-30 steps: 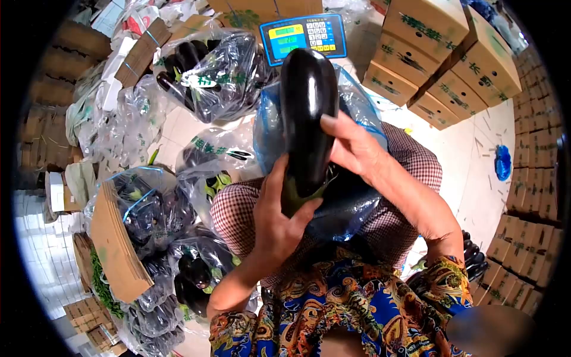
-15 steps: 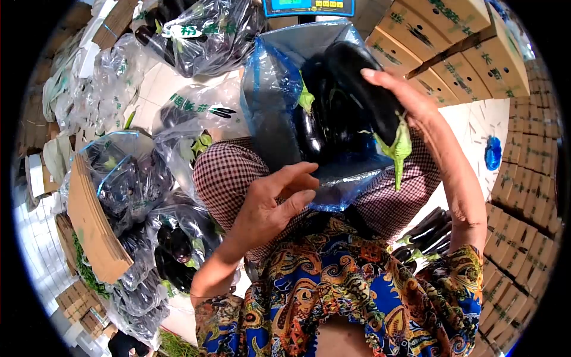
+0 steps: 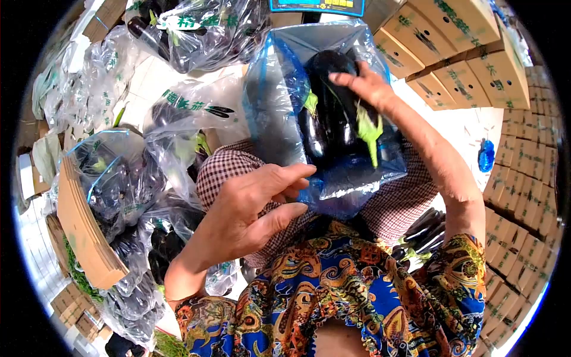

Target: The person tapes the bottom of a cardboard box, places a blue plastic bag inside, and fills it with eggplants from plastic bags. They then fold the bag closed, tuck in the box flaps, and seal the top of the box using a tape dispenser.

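Observation:
A blue-tinted plastic bag (image 3: pixel 270 134) stands open between my knees, with several dark eggplants (image 3: pixel 315 134) lying lengthwise in it. My right hand (image 3: pixel 370 89) grips the rightmost eggplant (image 3: pixel 361 110) from above, inside the bag, and its green stem end points toward me. At the bag's near left edge is my left hand (image 3: pixel 253 199), thumb and fingers apart, fingertips right at the plastic and nothing between them.
A blue scale (image 3: pixel 318 6) sits beyond the bag. On the left are clear bags of eggplants (image 3: pixel 196 33) and flattened cardboard (image 3: pixel 89 226). Printed cartons (image 3: pixel 452 53) are stacked on the right, and loose eggplants (image 3: pixel 425 235) lie near my right knee.
My right hand has lowered the eggplant into the bag, moving it left beside the others. My left hand has shifted slightly left and stays by the bag's near edge.

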{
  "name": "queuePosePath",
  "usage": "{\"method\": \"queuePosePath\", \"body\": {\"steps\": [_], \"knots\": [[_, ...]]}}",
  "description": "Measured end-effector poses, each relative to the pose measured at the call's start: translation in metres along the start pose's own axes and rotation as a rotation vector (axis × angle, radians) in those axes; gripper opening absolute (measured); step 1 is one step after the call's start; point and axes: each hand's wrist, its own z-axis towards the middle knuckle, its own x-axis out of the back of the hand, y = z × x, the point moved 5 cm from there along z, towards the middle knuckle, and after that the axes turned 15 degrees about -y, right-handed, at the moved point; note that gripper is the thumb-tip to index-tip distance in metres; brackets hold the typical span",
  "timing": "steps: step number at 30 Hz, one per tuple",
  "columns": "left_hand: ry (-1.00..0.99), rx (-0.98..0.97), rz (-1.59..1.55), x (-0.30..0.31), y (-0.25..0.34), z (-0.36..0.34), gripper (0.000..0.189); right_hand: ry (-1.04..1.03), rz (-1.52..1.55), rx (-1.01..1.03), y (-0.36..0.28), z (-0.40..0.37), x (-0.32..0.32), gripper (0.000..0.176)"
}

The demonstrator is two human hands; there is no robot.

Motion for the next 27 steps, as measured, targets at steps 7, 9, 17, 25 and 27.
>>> {"method": "queuePosePath", "body": {"steps": [7,9,17,25,27], "knots": [[0.057,0.034,0.011,0.021,-0.001,0.004,0.043,0.359,-0.454,0.081,0.008,-0.004,-0.045,0.101],[0.083,0.040,0.045,0.029,-0.004,0.006,0.042,0.386,-0.359,0.065,0.021,0.010,-0.050,0.101],[0.242,0.002,-0.356,0.055,-0.038,-0.014,0.038,0.462,-0.634,0.140,0.025,0.022,-0.063,0.084],[0.563,0.358,-0.195,0.050,-0.188,-0.075,0.034,0.508,-0.728,0.265,0.023,0.021,-0.061,0.075],[0.439,0.475,-0.223,0.017,-0.268,-0.093,0.034,0.509,-0.719,0.330,0.019,0.011,-0.061,0.072]]}}
